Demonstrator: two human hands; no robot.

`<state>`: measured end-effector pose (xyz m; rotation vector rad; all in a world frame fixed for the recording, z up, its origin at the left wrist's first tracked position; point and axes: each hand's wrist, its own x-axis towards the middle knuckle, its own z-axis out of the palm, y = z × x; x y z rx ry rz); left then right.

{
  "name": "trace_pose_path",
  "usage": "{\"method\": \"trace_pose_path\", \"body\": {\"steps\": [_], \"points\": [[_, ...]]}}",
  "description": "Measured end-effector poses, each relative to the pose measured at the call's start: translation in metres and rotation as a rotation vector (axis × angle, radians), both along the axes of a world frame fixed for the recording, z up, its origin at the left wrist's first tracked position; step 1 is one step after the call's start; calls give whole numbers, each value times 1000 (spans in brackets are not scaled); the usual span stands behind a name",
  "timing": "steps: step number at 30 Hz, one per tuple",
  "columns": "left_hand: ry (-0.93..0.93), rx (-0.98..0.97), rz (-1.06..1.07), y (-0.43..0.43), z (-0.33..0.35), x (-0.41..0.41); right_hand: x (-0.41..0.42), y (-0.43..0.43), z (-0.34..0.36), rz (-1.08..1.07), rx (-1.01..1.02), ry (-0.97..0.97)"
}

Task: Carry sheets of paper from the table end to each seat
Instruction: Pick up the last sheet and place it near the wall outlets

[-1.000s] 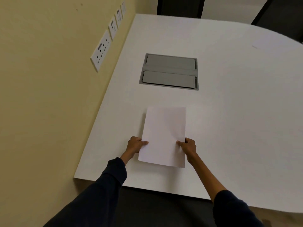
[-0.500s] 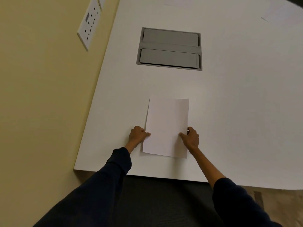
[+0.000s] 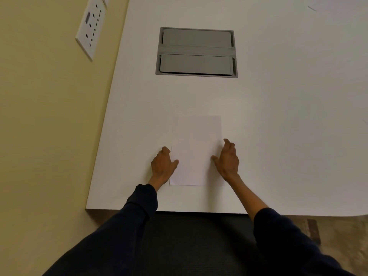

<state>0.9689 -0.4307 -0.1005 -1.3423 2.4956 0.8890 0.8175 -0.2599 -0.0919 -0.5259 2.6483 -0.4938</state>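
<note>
A white sheet of paper (image 3: 196, 150) lies flat on the white table (image 3: 278, 116), near its front edge. My left hand (image 3: 162, 166) rests at the sheet's left edge, fingers spread, thumb touching the paper. My right hand (image 3: 228, 159) sits at the right edge with fingers apart and the thumb on the paper. Neither hand grips the sheet. Another sheet (image 3: 326, 6) shows faintly at the far right of the table.
A grey cable hatch (image 3: 196, 52) is set into the table beyond the sheet. A yellow wall (image 3: 49, 116) with a white socket plate (image 3: 90, 26) runs along the table's left side. Dark carpet (image 3: 199, 246) lies below the front edge.
The sheet has come down flat onto the table. Both hands have let go of it and opened their fingers. The camera has tilted down and moved closer.
</note>
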Motion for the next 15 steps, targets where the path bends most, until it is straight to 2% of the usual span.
{"method": "trace_pose_path", "body": {"steps": [4,9,15], "points": [[-50,-200,-148,-1,1,-3,-8,1,0,195,23,1],[-39,-70,-466,-6,-4,-5,-4,5,-6,331,79,-64],[-103,-37,-563,-7,-11,-3,-3,5,-9,325,78,-43]]}}
